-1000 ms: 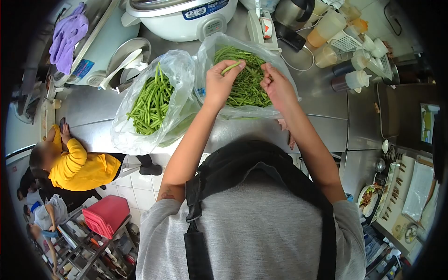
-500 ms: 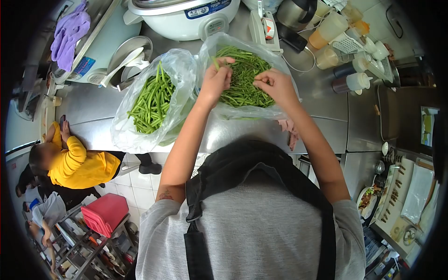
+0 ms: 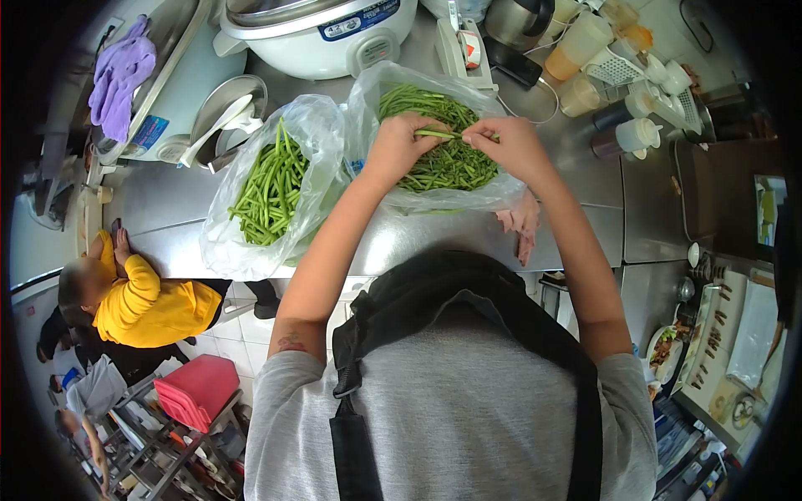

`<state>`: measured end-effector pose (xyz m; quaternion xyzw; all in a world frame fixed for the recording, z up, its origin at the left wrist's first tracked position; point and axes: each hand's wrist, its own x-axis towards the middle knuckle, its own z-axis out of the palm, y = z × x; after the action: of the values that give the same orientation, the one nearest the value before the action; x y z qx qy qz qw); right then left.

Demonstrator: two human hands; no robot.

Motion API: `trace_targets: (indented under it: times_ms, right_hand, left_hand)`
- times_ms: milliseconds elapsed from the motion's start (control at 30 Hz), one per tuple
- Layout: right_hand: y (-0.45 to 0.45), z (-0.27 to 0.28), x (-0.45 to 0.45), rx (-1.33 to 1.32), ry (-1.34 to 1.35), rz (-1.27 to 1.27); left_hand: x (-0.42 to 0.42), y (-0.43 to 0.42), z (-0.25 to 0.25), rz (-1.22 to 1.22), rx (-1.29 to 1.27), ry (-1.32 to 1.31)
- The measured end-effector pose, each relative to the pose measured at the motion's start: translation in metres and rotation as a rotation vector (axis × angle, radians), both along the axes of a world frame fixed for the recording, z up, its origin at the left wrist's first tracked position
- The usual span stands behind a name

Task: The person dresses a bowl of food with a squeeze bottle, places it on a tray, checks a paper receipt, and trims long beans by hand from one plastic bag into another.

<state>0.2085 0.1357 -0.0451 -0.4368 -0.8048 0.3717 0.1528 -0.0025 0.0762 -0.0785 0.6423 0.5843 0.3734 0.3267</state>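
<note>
My left hand and my right hand meet over the right-hand clear plastic bag. Between them, a thin green stalk lies nearly level; the left fingers grip one end and the right thumb and fingers pinch the other. Inside this bag is a heap of slender green stalks, some with darker, finer ends; I cannot tell whether they are beans or asparagus. To the left, a second clear bag holds short, bright green stalk pieces. Neither hand touches that bag.
A white rice cooker stands behind the bags. A metal bowl with white spoons is at left. Bottles and a phone sit at right. A pink cloth lies near the edge. A person in yellow is at left.
My hands have come together, the left moving right. The stalk that stood up from my left hand now lies level between both hands.
</note>
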Motion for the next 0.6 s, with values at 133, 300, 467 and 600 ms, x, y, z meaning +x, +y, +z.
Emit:
trace_targets:
  times_ms: [133, 300, 467, 600]
  right_hand:
    - [-0.006, 0.008, -0.003, -0.006, -0.102, 0.107]
    - [-0.007, -0.018, -0.013, -0.169, 0.466, -0.165]
    - [-0.007, -0.041, -0.015, -0.434, 0.572, -0.203]
    - [-0.019, -0.048, -0.016, -0.381, 0.375, -0.077]
  left_hand:
    - [-0.006, -0.001, 0.009, 0.002, 0.029, 0.101]
    - [-0.003, -0.005, -0.008, 0.063, 0.082, -0.068]
    - [0.01, -0.009, 0.0, 0.122, -0.277, -0.555]
    - [0.007, -0.008, 0.002, 0.129, -0.333, -0.68]
